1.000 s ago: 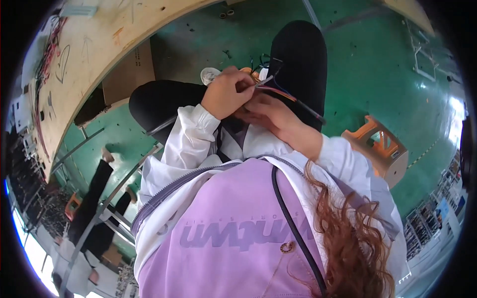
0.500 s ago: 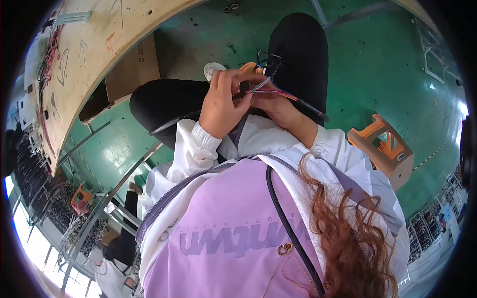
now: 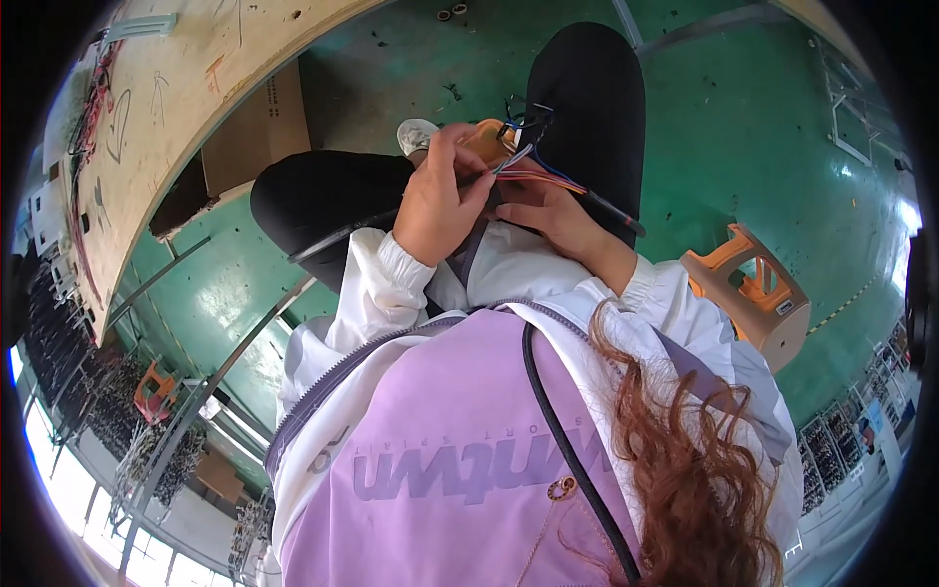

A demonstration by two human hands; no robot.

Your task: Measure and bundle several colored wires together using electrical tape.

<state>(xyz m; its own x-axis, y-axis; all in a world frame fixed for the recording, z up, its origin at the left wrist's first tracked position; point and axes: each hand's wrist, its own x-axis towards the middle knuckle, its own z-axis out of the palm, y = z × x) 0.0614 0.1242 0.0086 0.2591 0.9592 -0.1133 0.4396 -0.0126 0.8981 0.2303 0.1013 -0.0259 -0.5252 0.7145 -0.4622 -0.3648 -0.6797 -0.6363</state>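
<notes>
Over my lap I hold a wire harness [image 3: 548,178] of thin red, orange, white and blue-green wires. My left hand [image 3: 435,205] pinches the wires between thumb and fingers at their left end. From the right, my right hand [image 3: 562,223] is closed around the harness below the wires, its thumb toward my left hand; some of its fingers are hidden. The wires run right into a black sleeve [image 3: 616,213]. Another black cable [image 3: 337,241] passes left over my thigh. Dark wire ends with small black connectors [image 3: 536,119] stick up beyond my hands.
A wooden table [image 3: 186,88] with wires on it curves along the upper left, a cardboard box [image 3: 259,137] beneath it. An orange and brown plastic stool [image 3: 753,293] stands at my right. Racks of hanging cables [image 3: 88,362] line the far left. Green floor [image 3: 724,147] surrounds me.
A dark connector piece seen between my hands has gone out of sight. My right hand has shifted slightly right and down, its thumb now showing. A person at the lower left has moved mostly out of view.
</notes>
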